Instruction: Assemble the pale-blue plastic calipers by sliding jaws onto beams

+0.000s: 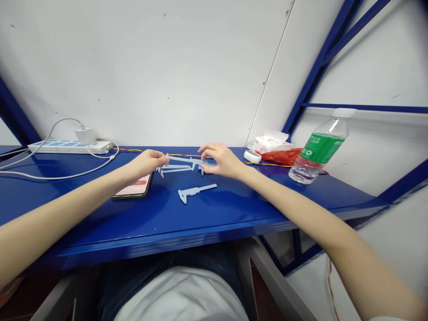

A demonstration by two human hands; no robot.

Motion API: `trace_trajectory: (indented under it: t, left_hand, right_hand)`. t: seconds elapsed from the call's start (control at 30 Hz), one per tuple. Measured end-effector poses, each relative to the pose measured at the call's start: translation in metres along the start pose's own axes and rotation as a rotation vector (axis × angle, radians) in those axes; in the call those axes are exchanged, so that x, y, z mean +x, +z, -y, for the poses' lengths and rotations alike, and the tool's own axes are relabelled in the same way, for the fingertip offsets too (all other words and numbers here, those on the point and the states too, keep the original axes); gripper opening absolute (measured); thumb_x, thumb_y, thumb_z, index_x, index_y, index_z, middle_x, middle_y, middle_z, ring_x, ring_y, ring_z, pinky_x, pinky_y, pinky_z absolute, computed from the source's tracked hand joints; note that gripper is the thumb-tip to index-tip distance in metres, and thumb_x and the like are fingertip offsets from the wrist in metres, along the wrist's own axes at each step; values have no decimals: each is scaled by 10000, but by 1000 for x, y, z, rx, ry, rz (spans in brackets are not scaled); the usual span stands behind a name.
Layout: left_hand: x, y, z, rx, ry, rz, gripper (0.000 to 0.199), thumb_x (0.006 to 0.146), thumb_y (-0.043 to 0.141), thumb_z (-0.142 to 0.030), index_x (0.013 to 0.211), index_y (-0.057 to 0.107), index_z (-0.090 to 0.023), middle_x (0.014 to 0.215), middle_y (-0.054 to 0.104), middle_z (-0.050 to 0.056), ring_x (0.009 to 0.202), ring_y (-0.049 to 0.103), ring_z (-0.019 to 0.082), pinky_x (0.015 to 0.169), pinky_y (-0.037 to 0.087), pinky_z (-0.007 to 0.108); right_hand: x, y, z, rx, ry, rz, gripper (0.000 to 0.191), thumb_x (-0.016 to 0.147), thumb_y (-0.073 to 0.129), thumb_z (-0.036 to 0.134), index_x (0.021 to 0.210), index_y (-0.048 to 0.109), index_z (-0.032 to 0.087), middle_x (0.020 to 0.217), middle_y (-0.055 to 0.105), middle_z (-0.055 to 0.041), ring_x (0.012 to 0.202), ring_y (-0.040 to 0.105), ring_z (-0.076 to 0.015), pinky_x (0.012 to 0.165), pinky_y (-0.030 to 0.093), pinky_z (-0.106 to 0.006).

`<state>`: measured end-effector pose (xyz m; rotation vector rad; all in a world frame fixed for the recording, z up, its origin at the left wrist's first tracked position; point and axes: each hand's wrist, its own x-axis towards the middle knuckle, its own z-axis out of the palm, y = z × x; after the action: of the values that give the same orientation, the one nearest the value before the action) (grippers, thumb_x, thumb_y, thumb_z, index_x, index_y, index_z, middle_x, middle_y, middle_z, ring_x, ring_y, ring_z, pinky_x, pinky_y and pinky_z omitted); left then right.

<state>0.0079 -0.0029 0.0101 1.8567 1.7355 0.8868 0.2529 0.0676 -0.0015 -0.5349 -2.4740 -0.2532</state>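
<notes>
- We pinch the left end of a caliper (180,158) in our left hand (150,162).
- Our right hand (222,160) curves at its right end; we cannot tell whether it grips.
- We have the caliper between both hands, over the table (167,223).
- We see a loose caliper (192,192) nearer the front edge.

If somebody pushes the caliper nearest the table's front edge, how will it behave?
The caliper would probably slide rather than roll, since it lies flat on the glossy blue table. Its thin, plastic-looking body suggests it is light and fairly stiff.
</notes>
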Motion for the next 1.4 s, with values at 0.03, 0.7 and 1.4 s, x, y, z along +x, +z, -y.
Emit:
trace_trajectory:
  t: [0.03,0.7,1.4]
  left_hand:
    - [1,-3,1,3,-21,-9,303,722,507,-460,640,562,-174,600,479,-19,578,391,118,570,305,255]
    - [-5,7,10,693,199,-17,339,790,385,-443,719,608,-198,820,678,73,749,602,230,623,379,296]
    - [-18,18,-13,66,178,108,369,757,480,-515,573,443,-198,531,350,-41,506,322,100,489,270,246]
  right_hand:
    - [-2,-2,-7,17,9,15,68,761,613,244,769,565,196,1040,637,-76,970,566,-215,852,405,-362]
    - [-4,-8,44,350,21,486,149,810,631,351,836,644,205,1212,552,-62,1138,502,-199,995,375,-354]
    - [1,-1,44,-76,-9,7,65,794,588,271,786,561,212,1143,599,-86,1060,510,-248,916,350,-402]
